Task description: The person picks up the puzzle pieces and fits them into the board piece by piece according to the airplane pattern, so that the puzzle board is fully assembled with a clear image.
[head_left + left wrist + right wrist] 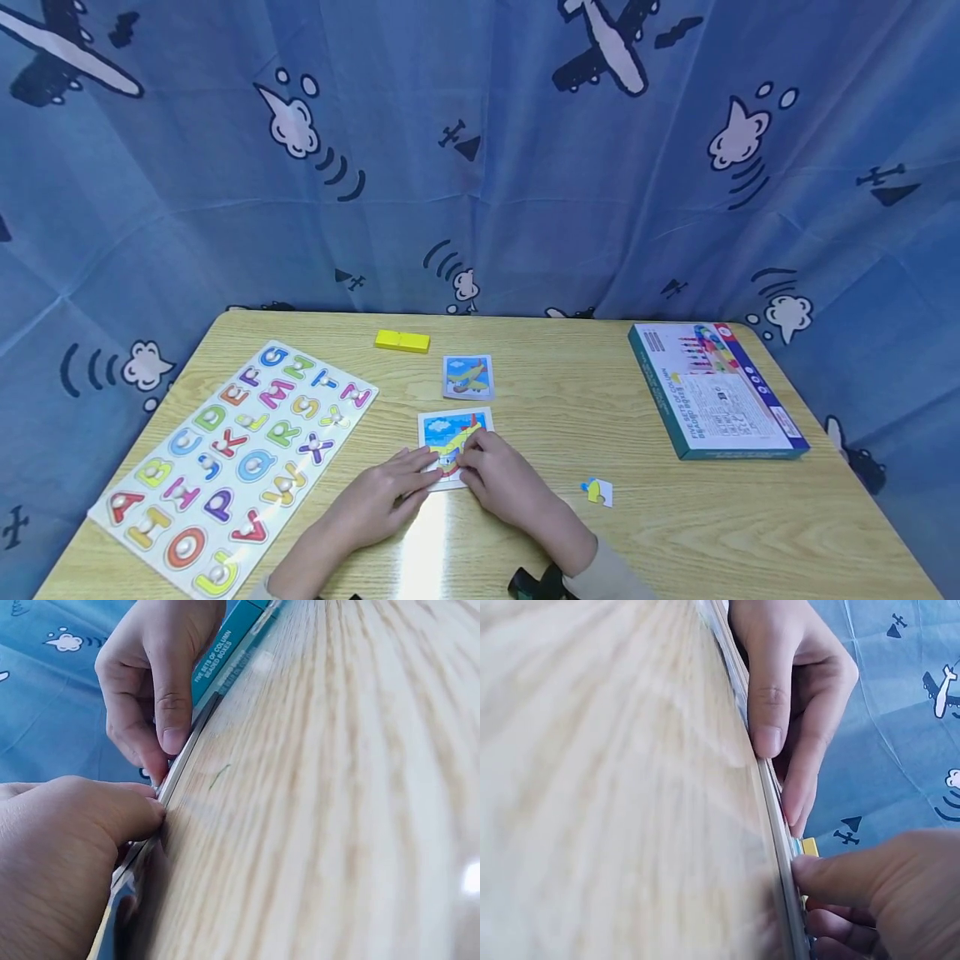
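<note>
A jigsaw puzzle of a yellow-and-red airplane on blue sky lies in a white-edged tray in front of me. My left hand rests its extended fingertips on the puzzle's lower left. At the right side, my right hand bends thumb and index finger down onto a puzzle piece, mostly hidden beneath them. Both wrist views look low along the tabletop, with the left hand and right hand meeting at the tray. A loose puzzle piece, yellow, blue and white, lies to the right.
Behind the puzzle is a small airplane picture card, with a yellow block farther back. A white alphabet board with knobbed letters covers the left side. At the back right lies a flat teal-edged box. A blue curtain hangs behind the table.
</note>
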A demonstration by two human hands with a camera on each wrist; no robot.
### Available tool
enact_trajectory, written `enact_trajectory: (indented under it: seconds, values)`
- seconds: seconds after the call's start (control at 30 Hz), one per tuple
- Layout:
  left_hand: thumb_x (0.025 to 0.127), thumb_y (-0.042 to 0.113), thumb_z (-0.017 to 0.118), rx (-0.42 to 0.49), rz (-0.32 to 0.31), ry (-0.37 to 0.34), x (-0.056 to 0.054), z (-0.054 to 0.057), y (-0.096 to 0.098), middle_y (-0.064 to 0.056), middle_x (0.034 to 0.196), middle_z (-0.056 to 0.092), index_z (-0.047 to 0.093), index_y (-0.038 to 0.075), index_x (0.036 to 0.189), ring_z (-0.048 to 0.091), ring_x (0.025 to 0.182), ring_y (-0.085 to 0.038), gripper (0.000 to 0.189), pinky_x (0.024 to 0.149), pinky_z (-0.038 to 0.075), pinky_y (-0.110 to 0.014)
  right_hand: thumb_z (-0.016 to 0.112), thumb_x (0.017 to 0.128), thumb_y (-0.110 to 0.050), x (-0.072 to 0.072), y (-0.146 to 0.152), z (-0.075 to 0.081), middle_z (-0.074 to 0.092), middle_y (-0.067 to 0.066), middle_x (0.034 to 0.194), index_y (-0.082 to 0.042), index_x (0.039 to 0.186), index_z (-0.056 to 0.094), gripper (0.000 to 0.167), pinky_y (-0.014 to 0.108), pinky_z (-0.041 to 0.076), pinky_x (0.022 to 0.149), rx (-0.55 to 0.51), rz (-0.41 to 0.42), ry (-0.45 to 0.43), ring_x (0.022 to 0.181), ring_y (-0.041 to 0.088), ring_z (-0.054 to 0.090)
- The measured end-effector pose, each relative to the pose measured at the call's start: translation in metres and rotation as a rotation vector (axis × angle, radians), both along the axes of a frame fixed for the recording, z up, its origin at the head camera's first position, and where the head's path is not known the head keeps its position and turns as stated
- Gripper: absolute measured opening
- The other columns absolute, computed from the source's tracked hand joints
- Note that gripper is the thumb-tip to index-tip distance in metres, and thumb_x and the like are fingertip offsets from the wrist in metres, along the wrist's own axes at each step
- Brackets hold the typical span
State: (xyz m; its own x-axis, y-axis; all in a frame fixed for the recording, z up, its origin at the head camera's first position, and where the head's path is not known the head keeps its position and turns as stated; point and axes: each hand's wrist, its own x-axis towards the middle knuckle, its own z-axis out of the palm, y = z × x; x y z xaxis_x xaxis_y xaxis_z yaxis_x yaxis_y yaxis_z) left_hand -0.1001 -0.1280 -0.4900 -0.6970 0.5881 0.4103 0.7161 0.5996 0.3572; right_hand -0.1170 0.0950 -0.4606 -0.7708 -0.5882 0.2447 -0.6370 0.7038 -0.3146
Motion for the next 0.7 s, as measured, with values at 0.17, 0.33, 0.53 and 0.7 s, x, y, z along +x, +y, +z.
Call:
enact_trajectory:
  seconds: [0.17, 0.33, 0.53, 0.7]
  values:
    - [0.088, 0.019, 0.065, -0.023, -0.023, 0.064, 0.001, -0.001, 0.008, -0.006, 0.128, 0.062, 0.068, 0.015, 0.118, 0.058, 0.120, -0.021, 0.030, 0.103, 0.048, -0.039, 0.067, 0.088, -0.013, -0.001, 0.001, -0.001, 0.058, -0.001, 0.098, -0.006, 0.097, 0.073, 0.014, 0.021, 0.054, 0.074, -0.055, -0.023, -0.091, 0.088, 0.010, 0.056]
    - [0.089, 0.020, 0.063, -0.070, -0.050, 0.097, 0.000, 0.000, 0.018, -0.008, 0.130, 0.060, 0.067, 0.012, 0.120, 0.056, 0.123, -0.022, 0.032, 0.104, 0.046, -0.038, 0.068, 0.087, -0.015, -0.002, 0.001, -0.003, 0.057, -0.002, 0.097, -0.006, 0.096, 0.072, 0.013, 0.019, 0.052, 0.071, -0.073, -0.021, -0.084, 0.084, 0.007, 0.053]
    - [0.090, 0.020, 0.063, -0.060, -0.025, 0.055, 0.002, 0.002, 0.021, -0.007, 0.132, 0.059, 0.067, 0.013, 0.120, 0.054, 0.125, -0.021, 0.032, 0.106, 0.045, -0.037, 0.068, 0.087, -0.016, -0.003, 0.002, -0.001, 0.058, -0.001, 0.097, -0.006, 0.098, 0.071, 0.015, 0.018, 0.051, 0.070, -0.076, -0.011, -0.096, 0.081, 0.005, 0.051]
    - [0.092, 0.020, 0.060, -0.042, -0.021, -0.016, 0.003, 0.003, 0.021, -0.008, 0.133, 0.058, 0.067, 0.012, 0.120, 0.052, 0.126, -0.020, 0.030, 0.108, 0.043, -0.038, 0.069, 0.085, -0.014, -0.001, 0.009, 0.006, 0.057, -0.002, 0.100, -0.006, 0.111, 0.068, 0.027, 0.022, 0.053, 0.076, -0.050, -0.006, -0.161, 0.085, 0.006, 0.052]
